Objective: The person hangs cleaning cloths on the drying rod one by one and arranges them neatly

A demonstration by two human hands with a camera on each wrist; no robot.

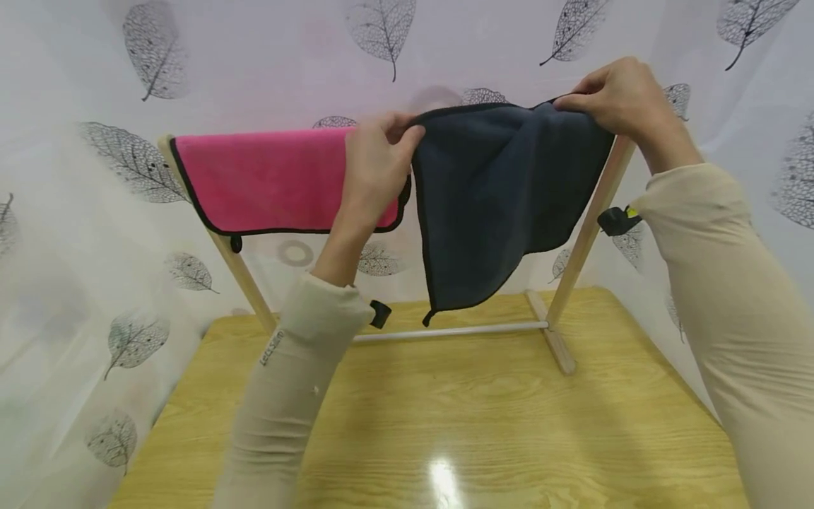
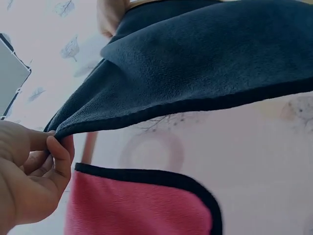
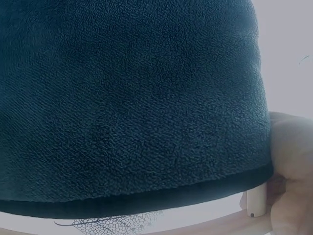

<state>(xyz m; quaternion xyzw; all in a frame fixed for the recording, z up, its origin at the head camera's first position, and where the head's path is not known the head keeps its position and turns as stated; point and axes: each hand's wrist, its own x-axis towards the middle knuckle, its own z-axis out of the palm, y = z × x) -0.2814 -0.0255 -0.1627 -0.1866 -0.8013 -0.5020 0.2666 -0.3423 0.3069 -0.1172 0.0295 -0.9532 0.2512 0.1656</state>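
Note:
A dark blue towel (image 1: 477,205) with black edging hangs in folds between the hands, its loop corner low at the left. My left hand (image 1: 376,166) pinches its upper left corner; the left wrist view shows that corner between thumb and fingers (image 2: 36,164). At the upper right, my right hand (image 1: 626,99) pinches the towel's top edge near the top of the wooden rack's right post (image 1: 591,219). In the right wrist view the cloth fills most of the picture, and my right hand (image 3: 293,152) is partly cut off. A pink towel (image 1: 261,184) drapes over the rack's left half, partly behind my left hand.
The rack stands at the back of a wood-grain table (image 1: 407,424), with a white lower rod (image 1: 451,332) and a wooden foot (image 1: 555,339) at right. A leaf-patterned white curtain (image 1: 254,63) hangs behind. Black wrist devices (image 1: 617,222) sit at both cuffs.

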